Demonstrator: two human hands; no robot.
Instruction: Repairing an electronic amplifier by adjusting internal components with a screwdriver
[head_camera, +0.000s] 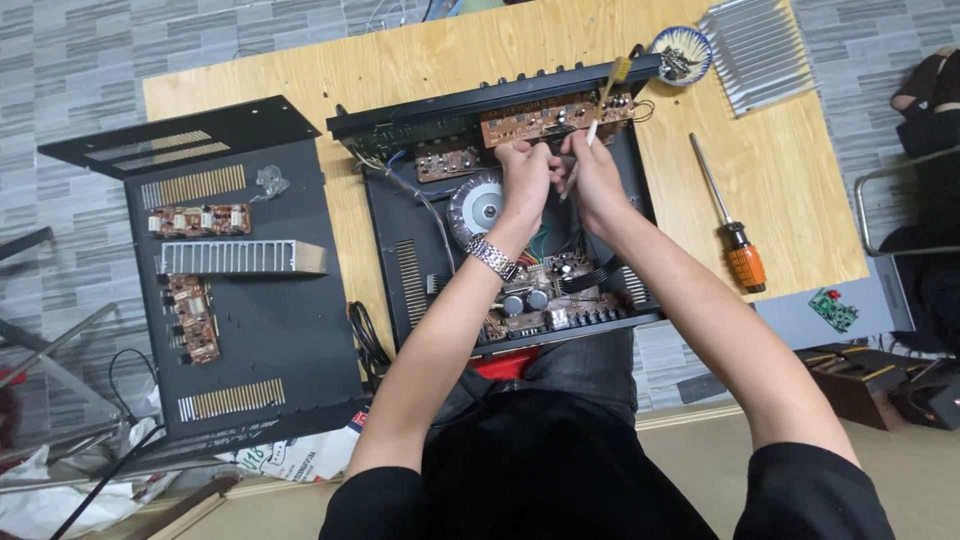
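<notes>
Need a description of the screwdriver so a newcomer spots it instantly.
Start at the wooden table and find the open black chassis in its middle. To the right of the chassis, on bare wood, lies the screwdriver, with its metal shaft pointing up and left. Its orange and black handle sets it apart from the ribbed grey heatsink and the patterned bowl above it.

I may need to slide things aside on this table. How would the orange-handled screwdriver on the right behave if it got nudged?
The orange-handled screwdriver with the long metal shaft lies flat on the wooden table, so it cannot tip. Its handle looks rounded, so a sideways push would probably roll it, perhaps towards the nearby table edge. It appears rigid and likely handle-heavy, so a push at the tip would probably pivot it.
</notes>
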